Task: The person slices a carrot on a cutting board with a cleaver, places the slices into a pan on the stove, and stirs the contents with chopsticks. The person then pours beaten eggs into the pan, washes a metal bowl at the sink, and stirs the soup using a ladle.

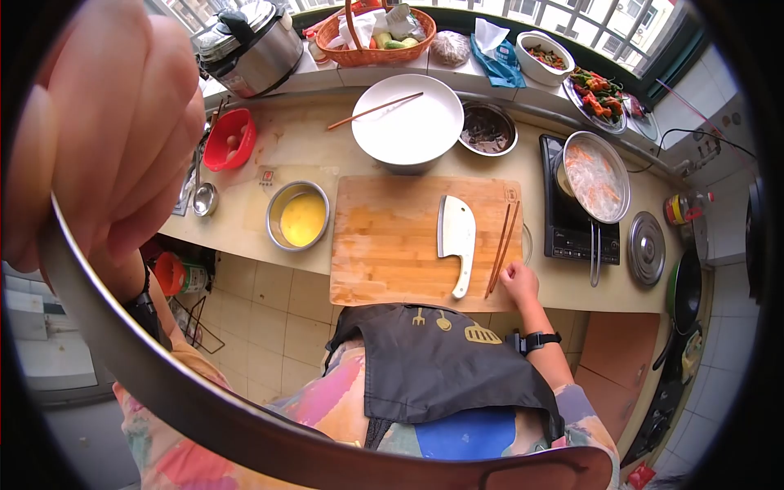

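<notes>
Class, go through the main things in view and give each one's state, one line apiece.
Left hand: raised, grip unclear
Right hand: loosely closed, near the board
Cleaver: lying flat, unheld
Chopsticks beside cleaver: lying on the board
Steel bowl: upright, holding yellow liquid
Saucepan: uncovered, orange pieces inside
Metal lid: on the counter
Red basket: holding eggs
Pressure cooker: closed

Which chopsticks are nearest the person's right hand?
The chopstick pair beside the cleaver; only these lie on the cutting board, not by the white bowl.
</notes>
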### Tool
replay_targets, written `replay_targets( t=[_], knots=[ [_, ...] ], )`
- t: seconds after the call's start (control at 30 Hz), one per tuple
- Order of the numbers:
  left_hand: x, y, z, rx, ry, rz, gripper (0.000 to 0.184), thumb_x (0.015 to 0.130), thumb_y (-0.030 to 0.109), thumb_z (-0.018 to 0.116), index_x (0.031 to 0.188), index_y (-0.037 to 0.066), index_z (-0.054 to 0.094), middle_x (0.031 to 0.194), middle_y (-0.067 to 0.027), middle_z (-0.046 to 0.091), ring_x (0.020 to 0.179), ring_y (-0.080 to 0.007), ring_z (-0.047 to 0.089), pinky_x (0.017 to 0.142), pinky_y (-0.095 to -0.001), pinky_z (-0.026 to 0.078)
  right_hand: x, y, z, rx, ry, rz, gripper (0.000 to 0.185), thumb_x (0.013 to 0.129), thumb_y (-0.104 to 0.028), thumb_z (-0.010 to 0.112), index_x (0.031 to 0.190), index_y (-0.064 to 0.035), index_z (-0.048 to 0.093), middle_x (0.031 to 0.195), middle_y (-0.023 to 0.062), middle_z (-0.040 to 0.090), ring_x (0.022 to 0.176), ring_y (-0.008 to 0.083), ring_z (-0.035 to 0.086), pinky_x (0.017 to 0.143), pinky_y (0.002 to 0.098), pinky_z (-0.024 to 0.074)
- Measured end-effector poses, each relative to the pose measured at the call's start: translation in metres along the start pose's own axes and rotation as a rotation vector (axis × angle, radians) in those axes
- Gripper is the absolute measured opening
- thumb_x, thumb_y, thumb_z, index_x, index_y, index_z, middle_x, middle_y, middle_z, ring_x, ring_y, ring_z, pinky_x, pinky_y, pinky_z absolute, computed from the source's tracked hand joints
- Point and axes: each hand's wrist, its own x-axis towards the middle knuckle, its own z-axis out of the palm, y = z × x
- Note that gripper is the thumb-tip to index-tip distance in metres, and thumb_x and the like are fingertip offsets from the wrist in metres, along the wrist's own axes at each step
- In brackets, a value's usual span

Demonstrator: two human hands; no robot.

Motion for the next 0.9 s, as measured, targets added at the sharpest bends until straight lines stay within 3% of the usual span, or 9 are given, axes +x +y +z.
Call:
replay_targets(
  t=[0.6, 0.67, 0.9],
  knots=[
    [-0.005, 0.014, 0.008, -0.074, -0.079, -0.032, 0.011, 0.086, 0.004, 0.058, 0.088, -0.005, 0.066, 0.082, -0.0152, 0.065, 0.071, -0.0243, 0.064, 0.063, -0.0369, 0.059, -0.001, 0.002, 0.0, 0.016, 0.034, -0.045, 0.02, 0.072, -0.027, 0.061, 0.068, -0.0075, 0.058, 0.064, 0.0115, 0.061, 0.062, 0.0301, 0.059, 0.056, 0.0383, 0.0466],
    [-0.004, 0.014, 0.008, -0.093, -0.084, -0.041, 0.011, 0.087, 0.003, 0.058, 0.088, -0.005, 0.066, 0.082, -0.0155, 0.065, 0.071, -0.0249, 0.064, 0.063, -0.0377, 0.059, 0.0, 0.0, -0.001, 0.001, 0.003, -0.026, 0.02, 0.073, -0.029, 0.06, 0.068, -0.0096, 0.059, 0.069, 0.0121, 0.063, 0.067, 0.0313, 0.061, 0.06, 0.0399, 0.0479],
    [-0.001, 0.009, 0.01, -0.027, 0.054, 0.041, 0.013, 0.086, 0.008, 0.061, 0.08, -0.003, 0.064, 0.074, -0.0126, 0.063, 0.061, -0.0203, 0.061, 0.059, -0.0324, 0.059, 0.001, 0.002, 0.001, -0.007, 0.013, -0.04, 0.02, 0.073, -0.027, 0.061, 0.067, -0.008, 0.058, 0.064, 0.0104, 0.061, 0.062, 0.0287, 0.06, 0.056, 0.0368, 0.0472]
  ],
)
